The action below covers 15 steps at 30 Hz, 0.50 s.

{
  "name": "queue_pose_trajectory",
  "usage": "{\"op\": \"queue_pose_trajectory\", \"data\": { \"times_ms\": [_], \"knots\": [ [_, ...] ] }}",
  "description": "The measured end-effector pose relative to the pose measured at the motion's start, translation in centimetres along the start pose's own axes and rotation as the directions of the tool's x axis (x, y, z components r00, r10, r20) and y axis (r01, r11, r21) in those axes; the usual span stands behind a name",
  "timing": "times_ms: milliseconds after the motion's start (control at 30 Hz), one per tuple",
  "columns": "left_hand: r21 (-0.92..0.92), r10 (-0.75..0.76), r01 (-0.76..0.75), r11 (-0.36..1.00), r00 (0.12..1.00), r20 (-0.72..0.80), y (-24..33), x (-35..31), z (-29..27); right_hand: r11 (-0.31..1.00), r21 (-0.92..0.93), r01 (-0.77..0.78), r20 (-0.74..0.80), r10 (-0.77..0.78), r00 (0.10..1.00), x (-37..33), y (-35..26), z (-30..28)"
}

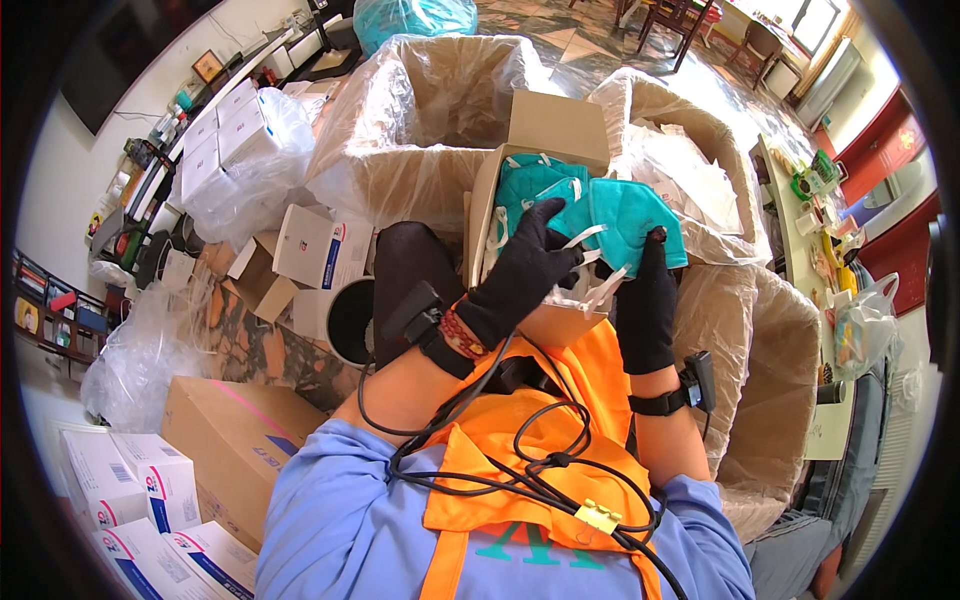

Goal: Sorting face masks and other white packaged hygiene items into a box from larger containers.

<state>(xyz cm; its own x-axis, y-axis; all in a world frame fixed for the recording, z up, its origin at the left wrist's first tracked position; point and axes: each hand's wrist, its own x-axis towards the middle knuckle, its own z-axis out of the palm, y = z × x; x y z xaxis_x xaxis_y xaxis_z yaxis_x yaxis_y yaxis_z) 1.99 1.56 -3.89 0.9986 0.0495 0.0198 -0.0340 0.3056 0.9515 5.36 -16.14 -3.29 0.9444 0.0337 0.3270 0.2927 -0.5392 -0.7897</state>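
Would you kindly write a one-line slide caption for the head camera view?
Black-gloved left hand and right hand grip teal face masks over an open cardboard box.

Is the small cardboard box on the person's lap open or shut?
Open: the small cardboard box has its lid flap raised, and teal face masks show inside.

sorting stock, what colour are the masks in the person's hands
Teal green masks with white straps, clearest in the head view.

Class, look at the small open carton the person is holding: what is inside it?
Teal masks with white straps fill the carton. The left hand and right hand cover its lower part, so how many masks lie deeper cannot be seen.
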Motion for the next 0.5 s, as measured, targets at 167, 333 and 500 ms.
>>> {"op": "queue_pose_trajectory", "data": {
  "times_ms": [167,333,500],
  "knots": [
    [-0.076,-0.140,0.158,0.985,0.971,0.196,2.4,-0.8,-0.7,0.795,0.519,-0.313,0.187,0.252,0.949,-0.1,-1.4,-0.4],
    [0.241,-0.224,0.156,0.958,0.931,0.287,1.5,-0.8,-1.4,0.715,0.680,-0.166,0.234,0.004,0.972,-1.2,-2.9,-0.5],
    [0.272,-0.358,0.311,0.911,0.923,0.143,4.2,-2.1,-0.9,0.907,0.360,-0.218,0.322,0.098,0.942,-1.0,-4.4,-1.2]
  ]
}}
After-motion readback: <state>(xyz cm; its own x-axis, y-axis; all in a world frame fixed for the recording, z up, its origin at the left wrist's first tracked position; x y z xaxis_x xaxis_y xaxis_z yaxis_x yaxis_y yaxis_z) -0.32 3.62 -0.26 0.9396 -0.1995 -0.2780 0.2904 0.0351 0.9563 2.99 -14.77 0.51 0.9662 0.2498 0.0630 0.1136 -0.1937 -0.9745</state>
